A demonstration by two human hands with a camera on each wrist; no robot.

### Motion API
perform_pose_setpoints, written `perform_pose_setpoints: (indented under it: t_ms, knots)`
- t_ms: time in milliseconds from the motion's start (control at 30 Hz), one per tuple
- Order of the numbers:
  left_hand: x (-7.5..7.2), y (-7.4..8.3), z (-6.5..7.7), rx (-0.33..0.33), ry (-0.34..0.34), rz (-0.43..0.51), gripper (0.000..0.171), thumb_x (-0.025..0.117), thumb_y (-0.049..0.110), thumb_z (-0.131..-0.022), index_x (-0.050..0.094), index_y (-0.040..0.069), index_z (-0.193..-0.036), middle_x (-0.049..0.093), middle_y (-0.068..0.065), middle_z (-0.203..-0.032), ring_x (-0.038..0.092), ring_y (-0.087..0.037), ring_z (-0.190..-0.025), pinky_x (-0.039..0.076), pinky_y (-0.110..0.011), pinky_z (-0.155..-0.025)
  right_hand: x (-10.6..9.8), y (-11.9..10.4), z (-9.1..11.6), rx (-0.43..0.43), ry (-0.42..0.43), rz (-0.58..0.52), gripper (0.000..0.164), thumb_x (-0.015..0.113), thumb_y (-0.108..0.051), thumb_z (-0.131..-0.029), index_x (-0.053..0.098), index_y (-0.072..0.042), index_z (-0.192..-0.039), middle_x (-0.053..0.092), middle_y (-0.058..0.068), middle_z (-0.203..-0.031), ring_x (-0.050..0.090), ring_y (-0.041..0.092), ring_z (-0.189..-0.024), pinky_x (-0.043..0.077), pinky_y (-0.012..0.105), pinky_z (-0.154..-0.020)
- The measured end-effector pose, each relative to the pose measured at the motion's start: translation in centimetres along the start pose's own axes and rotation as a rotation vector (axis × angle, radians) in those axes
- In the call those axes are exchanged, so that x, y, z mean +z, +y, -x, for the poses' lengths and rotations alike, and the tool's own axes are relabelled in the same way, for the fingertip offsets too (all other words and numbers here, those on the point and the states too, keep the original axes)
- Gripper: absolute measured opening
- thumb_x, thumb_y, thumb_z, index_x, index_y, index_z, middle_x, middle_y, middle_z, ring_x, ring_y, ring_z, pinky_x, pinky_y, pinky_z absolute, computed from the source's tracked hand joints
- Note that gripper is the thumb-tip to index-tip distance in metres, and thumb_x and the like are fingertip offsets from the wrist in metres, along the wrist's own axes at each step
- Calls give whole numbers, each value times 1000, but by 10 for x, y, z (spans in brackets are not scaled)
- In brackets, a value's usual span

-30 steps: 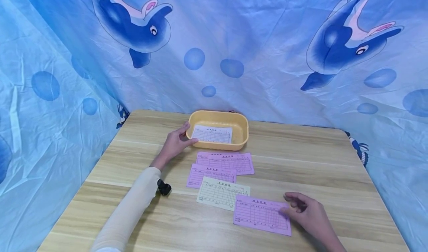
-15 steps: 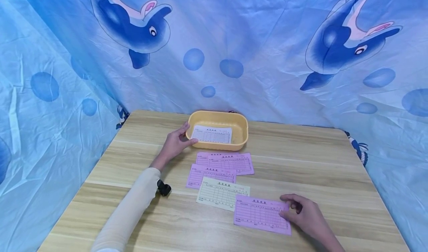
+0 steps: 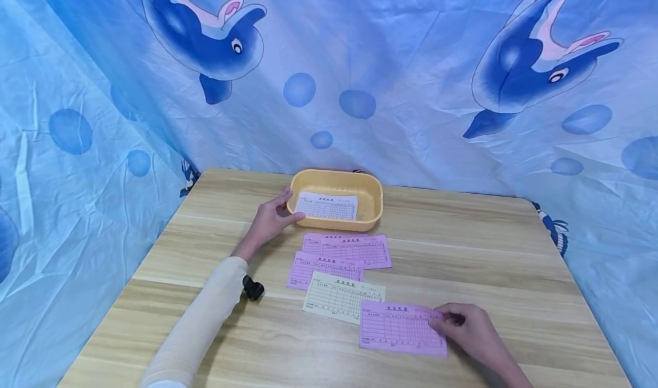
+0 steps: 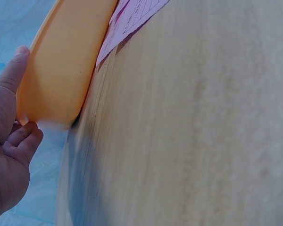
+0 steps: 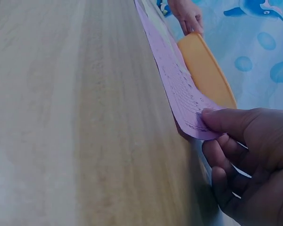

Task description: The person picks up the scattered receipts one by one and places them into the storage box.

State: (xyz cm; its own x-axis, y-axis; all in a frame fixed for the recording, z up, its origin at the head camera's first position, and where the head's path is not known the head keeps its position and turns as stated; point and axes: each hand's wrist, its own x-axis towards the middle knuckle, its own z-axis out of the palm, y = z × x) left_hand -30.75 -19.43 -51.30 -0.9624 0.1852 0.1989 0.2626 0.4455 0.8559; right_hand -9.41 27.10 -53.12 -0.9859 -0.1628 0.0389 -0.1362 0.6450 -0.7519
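At the back of the table, my left hand (image 3: pixel 269 222) grips the left end of a yellow plastic basket (image 3: pixel 367 226), with the thumb at its front rim. A white printed receipt slip (image 3: pixel 329 206) lies inside the basket. My right hand (image 3: pixel 474 332) pinches the right edge of a pink receipt slip (image 3: pixel 393 331) between thumb and fingers. In the right wrist view that slip's held edge (image 5: pixel 198 125) curls up off the table. Its left corner overlaps a pale green receipt slip (image 3: pixel 341 299).
Several more pink receipt slips (image 3: pixel 321 269) lie overlapping between the green one and the basket. A wooden table (image 3: pixel 488 245) carries everything. Blue dolphin-print cloth (image 3: pixel 411 142) hangs behind the table and along its sides. A black wrist mount (image 3: pixel 253 288) sits on the left sleeve.
My right fingers have come together on the pink slip's right edge and raised it slightly. The left hand and basket stay in place.
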Motion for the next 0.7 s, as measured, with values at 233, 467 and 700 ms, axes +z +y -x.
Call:
perform_pose_setpoints:
  t_ms: [233,467,700]
  knots:
    - [0,0,0,2,7,1,91,85,41,-83,43,-1,-151,31,-10,-164,36,-21,-149,44,-29,-115,0,1,-5,-74,10,-63,12,83,-14,-84,79,-11,-95,72,-10,-77,61,4,-62,55,20,-52]
    - [0,0,-2,16,8,-15,91,85,42,-83,43,-1,-151,32,-15,-164,37,-22,-149,45,-29,-114,1,-7,-14,37,13,-180,15,83,-16,-86,81,-9,-99,79,1,-90,68,8,-72,61,24,-61]
    - [0,-2,0,8,6,-22,91,84,43,-83,43,0,-152,32,-11,-164,35,-20,-150,43,-30,-115,0,-18,-29,67,53,-249,17,81,-15,-88,79,-5,-101,78,6,-93,70,11,-78,62,25,-68]
